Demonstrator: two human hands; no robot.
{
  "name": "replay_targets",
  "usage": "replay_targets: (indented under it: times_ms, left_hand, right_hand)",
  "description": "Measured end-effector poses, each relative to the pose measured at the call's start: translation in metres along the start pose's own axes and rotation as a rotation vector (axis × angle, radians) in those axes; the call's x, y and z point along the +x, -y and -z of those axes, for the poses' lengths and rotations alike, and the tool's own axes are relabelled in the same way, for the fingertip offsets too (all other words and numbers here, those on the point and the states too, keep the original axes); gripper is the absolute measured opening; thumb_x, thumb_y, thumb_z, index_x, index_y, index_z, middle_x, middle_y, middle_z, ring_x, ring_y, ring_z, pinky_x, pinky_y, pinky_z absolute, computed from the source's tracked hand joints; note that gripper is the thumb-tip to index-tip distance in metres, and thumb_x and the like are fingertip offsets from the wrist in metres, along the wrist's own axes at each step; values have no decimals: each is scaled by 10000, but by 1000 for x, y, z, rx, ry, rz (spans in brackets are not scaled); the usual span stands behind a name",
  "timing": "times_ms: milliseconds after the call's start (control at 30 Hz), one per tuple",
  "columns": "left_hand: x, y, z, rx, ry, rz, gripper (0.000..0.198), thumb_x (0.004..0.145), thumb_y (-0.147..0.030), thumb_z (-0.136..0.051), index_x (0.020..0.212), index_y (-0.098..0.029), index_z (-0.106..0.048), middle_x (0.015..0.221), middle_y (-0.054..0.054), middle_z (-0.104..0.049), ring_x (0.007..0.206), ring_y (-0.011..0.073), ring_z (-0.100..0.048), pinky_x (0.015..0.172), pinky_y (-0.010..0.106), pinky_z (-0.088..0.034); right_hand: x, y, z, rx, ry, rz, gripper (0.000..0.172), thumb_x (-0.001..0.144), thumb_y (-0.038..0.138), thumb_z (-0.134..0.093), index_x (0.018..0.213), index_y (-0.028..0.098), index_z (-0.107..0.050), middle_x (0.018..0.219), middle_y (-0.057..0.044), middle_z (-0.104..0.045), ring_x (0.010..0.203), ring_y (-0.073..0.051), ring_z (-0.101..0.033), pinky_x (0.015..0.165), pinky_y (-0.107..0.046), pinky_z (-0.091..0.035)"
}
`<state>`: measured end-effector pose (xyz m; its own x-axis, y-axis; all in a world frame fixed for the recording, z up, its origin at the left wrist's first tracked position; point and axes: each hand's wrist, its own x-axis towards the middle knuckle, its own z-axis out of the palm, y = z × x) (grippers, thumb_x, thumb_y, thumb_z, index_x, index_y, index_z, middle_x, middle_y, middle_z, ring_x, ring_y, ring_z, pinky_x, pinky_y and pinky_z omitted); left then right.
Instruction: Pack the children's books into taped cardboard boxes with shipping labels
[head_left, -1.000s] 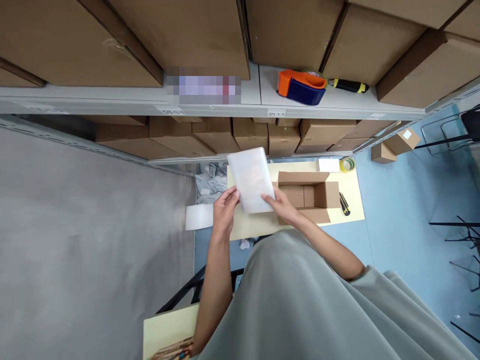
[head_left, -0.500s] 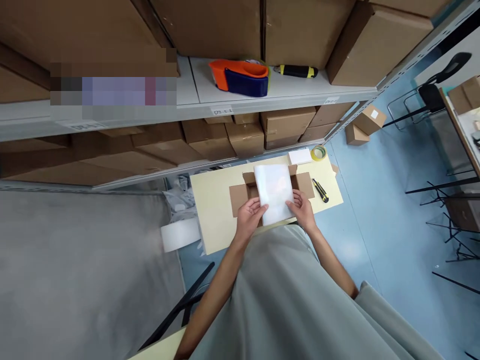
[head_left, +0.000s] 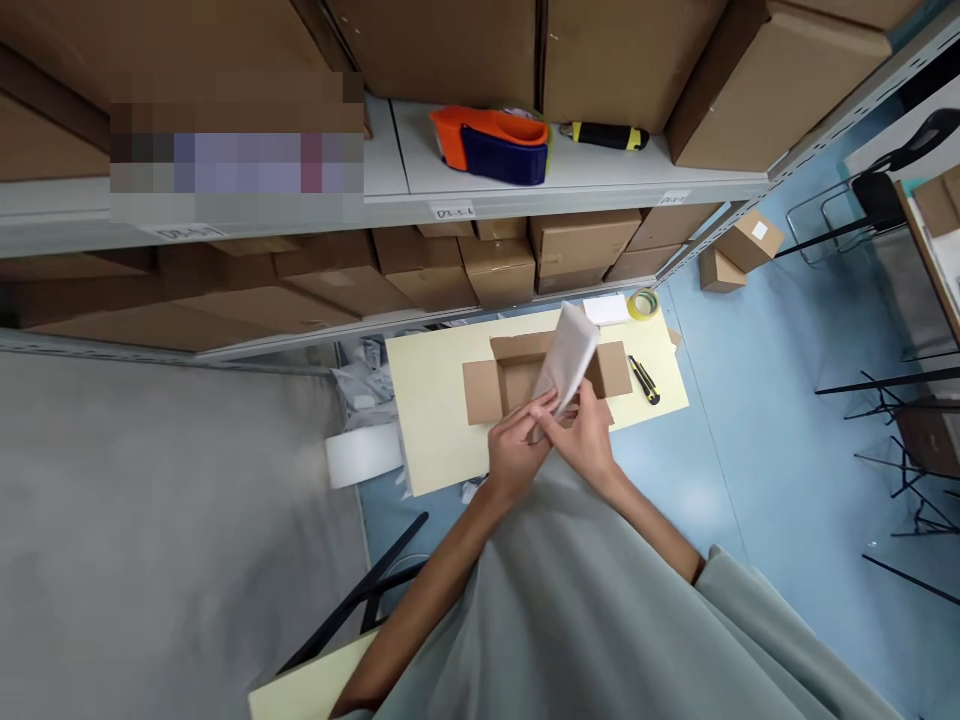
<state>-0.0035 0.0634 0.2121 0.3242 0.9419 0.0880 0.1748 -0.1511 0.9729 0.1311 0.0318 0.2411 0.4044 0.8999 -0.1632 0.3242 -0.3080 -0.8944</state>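
Observation:
A flat white packet [head_left: 571,345], its kind not clear, is held tilted on its edge above an open cardboard box [head_left: 517,380]. My left hand [head_left: 517,448] grips its lower left edge with closed fingers. On the near right edge, my right hand [head_left: 585,435] pinches the same packet, and the two hands nearly meet. The box stands on a cream table [head_left: 435,440] with its flaps folded outward; part of its inside is hidden by the packet and my hands.
A yellow-black utility knife [head_left: 643,380] lies right of the box. Behind are a tape roll [head_left: 643,303] and a white box [head_left: 606,309]. A white roll [head_left: 364,456] stands left of the table. Above, a shelf [head_left: 600,185] holds cartons and an orange-blue tape dispenser [head_left: 491,145].
The packet has turned from lying face-up to standing on its narrow side. My hands have come closer together at its near end, and more of the box's inside shows.

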Motion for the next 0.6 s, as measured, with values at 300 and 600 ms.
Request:
replay_targets:
  times_ms: [300,600]
  left_hand:
    - [15,11,42,39,-212,159,534,989,-565,-712,1418,-248,-701,1550,133,-656,1475,313,-593,1227,515,-515]
    - [19,24,35,-487,-113,605,624,734,-678,-909,1058,-149,-840,1012,120,-846,1019,336,-788,924,476,-653]
  right_hand:
    - [29,-17,37,475,131,-233,488,812,564,-793,1156,221,-742,1122,-59,-820,1080,-295,-733,937,-386,-602]
    - [31,-32,53,365,222,-293,494,837,550,-733,1222,241,-749,1191,-50,-825,1146,-337,-745,956,-446,-624]
